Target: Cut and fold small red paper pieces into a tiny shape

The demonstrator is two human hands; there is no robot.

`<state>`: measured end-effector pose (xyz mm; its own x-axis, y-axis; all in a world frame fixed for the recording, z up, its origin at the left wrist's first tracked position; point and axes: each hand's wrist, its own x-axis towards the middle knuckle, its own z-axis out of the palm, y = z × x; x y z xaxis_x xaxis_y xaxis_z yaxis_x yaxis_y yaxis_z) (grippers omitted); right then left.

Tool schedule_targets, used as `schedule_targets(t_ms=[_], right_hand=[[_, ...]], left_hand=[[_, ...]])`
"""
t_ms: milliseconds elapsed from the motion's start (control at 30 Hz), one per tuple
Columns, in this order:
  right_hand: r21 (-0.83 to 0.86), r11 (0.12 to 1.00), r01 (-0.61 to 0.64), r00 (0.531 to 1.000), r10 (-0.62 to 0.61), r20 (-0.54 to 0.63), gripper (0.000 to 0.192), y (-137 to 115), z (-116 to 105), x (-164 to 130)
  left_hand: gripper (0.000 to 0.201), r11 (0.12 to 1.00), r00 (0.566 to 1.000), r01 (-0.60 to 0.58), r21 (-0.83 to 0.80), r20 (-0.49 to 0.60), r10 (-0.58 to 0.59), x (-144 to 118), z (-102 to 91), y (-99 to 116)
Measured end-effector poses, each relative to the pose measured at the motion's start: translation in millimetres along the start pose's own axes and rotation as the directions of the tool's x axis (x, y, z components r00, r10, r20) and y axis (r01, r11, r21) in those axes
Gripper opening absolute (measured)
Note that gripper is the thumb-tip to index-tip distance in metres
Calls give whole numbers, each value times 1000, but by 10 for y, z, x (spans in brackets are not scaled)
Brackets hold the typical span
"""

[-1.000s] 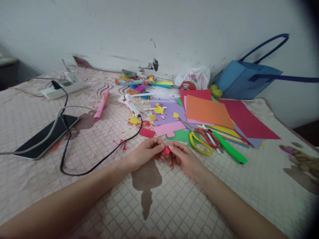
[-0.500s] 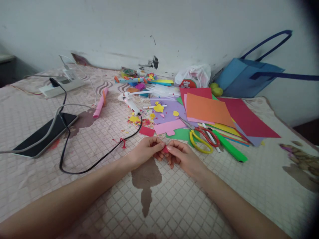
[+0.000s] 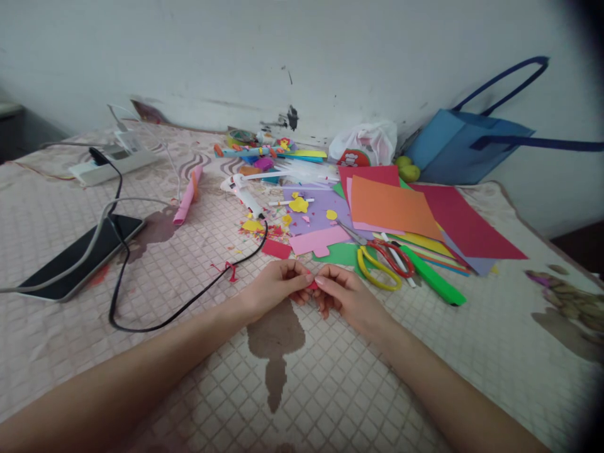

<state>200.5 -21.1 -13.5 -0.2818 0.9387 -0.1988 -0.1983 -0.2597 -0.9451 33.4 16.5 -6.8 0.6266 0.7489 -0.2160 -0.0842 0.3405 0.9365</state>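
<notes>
A small red paper piece (image 3: 313, 285) sits pinched between the left hand (image 3: 276, 287) and right hand (image 3: 346, 297), both grips closed on it, low over the quilted bed (image 3: 330, 390). Just beyond lie scissors (image 3: 382, 261) and coloured paper sheets (image 3: 396, 211). A blue bag (image 3: 465, 148) stands by the wall, contents hidden. Bare quilt lies near the person.

I count two hands, one phone (image 3: 78, 255), one scissors (image 3: 384, 264), one glue gun (image 3: 243, 192), one blue bag (image 3: 465, 148).
</notes>
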Motion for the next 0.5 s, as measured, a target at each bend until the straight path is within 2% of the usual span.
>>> schedule_targets(t_ms=[100,167,200,233,300,333,400,433,500], right_hand=[[-141,989,42,999,-44,-15,20,-59,-42,-9],[-349,931,105,988,-138,-70,20,-150,-147,-9],[-495,858,136,971,-215,-107,20,-210,-232,-10],[-650,745,152,935,-321,-150,20,-273,-336,-13],[-885,459,78,836,-513,-193,15,-390,-588,-22],[-944,330,17,813,-554,-179,13,-433,-722,-27],[-989,109,-102,818,-557,-145,17,-476,-969,-34],[-990,29,-140,829,-542,-133,20,-475,-1069,-34],[-984,-52,-171,849,-515,-121,26,-447,-1208,-27]], left_hand=[[24,1000,1000,31,8,-5,-30,1,6,9],[25,998,998,56,9,-27,-56,0,13,18],[25,998,997,66,4,-42,-66,0,14,21],[26,997,996,75,-3,-55,-75,2,14,21],[25,996,994,78,-36,-74,-81,9,4,12],[25,995,994,75,-60,-79,-80,15,-5,4],[23,991,993,70,-115,-83,-79,25,-26,-15],[22,988,993,70,-139,-82,-82,29,-35,-22],[20,982,992,80,-172,-78,-95,31,-46,-27]])
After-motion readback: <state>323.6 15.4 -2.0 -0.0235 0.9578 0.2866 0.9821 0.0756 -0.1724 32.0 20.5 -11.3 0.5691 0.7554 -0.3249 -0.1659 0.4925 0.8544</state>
